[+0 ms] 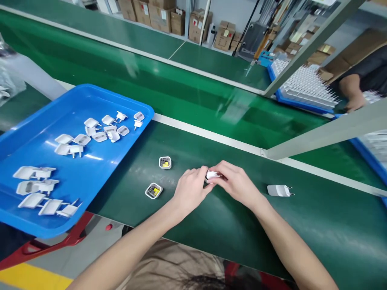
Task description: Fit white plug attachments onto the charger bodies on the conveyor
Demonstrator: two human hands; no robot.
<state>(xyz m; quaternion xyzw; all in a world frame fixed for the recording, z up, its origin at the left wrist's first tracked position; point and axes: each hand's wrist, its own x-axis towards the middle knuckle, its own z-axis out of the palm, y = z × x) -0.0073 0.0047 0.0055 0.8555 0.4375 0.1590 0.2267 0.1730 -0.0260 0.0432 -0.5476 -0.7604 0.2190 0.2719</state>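
Observation:
My left hand [190, 189] and my right hand [236, 183] meet over the green belt [317, 225], and both pinch one small white charger part [211, 175] between their fingertips. Most of that part is hidden by my fingers. Left of my hands stand two open white charger housings [165, 162] [154, 191] with yellow parts inside. To the right of my right hand a closed white charger with two pins [279, 190] lies on its side.
A blue tray [90, 173] at the left holds several white plug covers [99, 131]. Beyond a metal rail, another person's arm [350, 92] rests near a blue tray of white parts [305, 86]. Cardboard boxes [160, 16] stand at the back.

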